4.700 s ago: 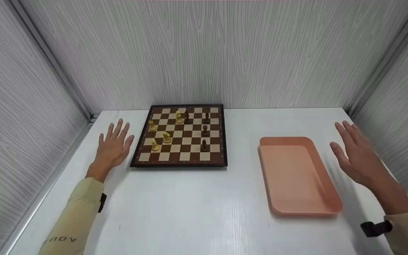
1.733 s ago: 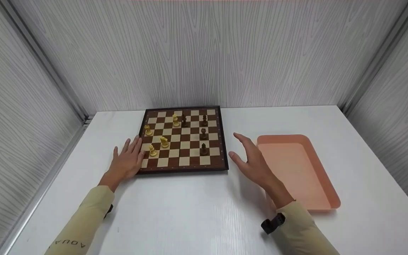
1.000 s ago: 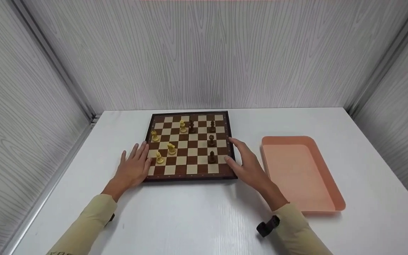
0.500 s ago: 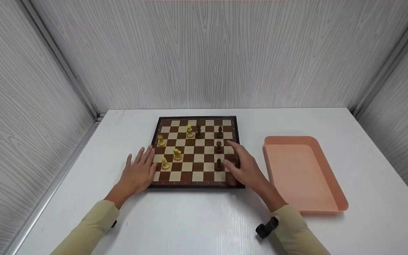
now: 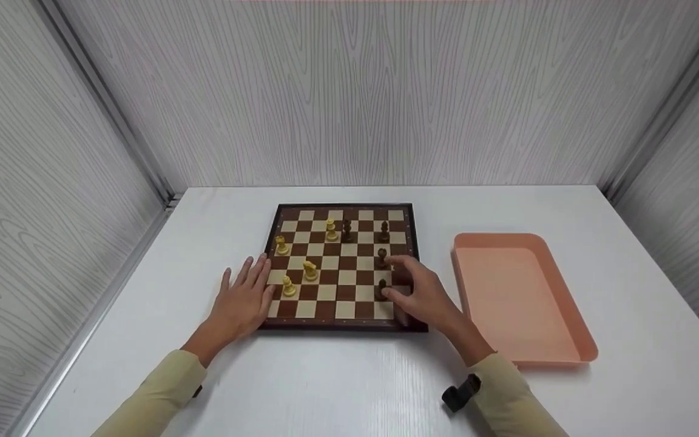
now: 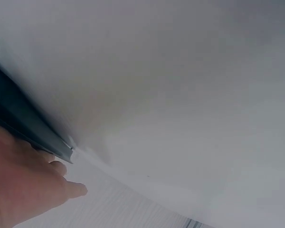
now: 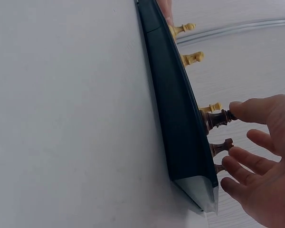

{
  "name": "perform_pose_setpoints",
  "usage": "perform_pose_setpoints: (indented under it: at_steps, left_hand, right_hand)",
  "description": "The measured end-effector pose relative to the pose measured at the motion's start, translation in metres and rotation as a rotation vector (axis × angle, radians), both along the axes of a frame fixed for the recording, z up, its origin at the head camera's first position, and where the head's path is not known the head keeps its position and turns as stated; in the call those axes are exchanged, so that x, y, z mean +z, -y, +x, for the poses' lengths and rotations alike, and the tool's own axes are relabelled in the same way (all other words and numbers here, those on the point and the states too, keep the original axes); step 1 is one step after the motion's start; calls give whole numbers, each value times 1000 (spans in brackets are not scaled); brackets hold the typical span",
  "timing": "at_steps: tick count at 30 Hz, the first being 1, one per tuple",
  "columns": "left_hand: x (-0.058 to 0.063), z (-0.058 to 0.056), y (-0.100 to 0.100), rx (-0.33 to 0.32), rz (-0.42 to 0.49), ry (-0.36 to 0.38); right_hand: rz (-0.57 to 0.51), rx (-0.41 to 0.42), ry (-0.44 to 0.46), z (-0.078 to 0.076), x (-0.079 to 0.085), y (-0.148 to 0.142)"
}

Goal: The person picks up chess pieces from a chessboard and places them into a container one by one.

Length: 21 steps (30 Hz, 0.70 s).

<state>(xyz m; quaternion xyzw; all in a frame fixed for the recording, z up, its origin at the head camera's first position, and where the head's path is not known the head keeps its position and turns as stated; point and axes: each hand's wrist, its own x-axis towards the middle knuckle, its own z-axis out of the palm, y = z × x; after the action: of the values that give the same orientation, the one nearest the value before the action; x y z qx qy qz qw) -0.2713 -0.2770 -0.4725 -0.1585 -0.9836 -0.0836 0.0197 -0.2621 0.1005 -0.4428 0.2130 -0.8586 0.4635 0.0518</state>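
A chessboard lies on the white table and bears several pieces. My left hand rests along its left edge, fingers straight; in the left wrist view that hand lies against the board's dark side. Over the right edge reaches my right hand, thumb and forefinger spread apart. The thumb tip is at the front dark chess piece, and the forefinger is by a second dark piece. In the right wrist view, the thumb meets the top of the nearest dark piece; whether it presses is unclear.
A yellow knight stands among other yellow pieces on the board's left half. More dark pieces stand farther back. Right of the board lies a shallow pink tray. Grey wood-grain panels enclose the table's back and sides.
Both hands came inward to the board's sides. The board has slid toward me and slightly right with its pieces standing. My right hand then moved in over the dark pieces.
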Motion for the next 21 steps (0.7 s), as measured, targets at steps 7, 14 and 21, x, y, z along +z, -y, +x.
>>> perform_pose_setpoints:
  at_steps: [7, 14, 21]
  left_hand:
    - [0, 5, -4, -2, -17, 9]
    - [-1, 8, -7, -2, -25, 4]
    - [-1, 11, -10, -2, -20, -9]
  right_hand:
    - [-28, 38, 46, 2, 0, -3]
    - [-57, 56, 121, 3, -3, -7]
    - [-61, 77, 136, 4, -2, -12]
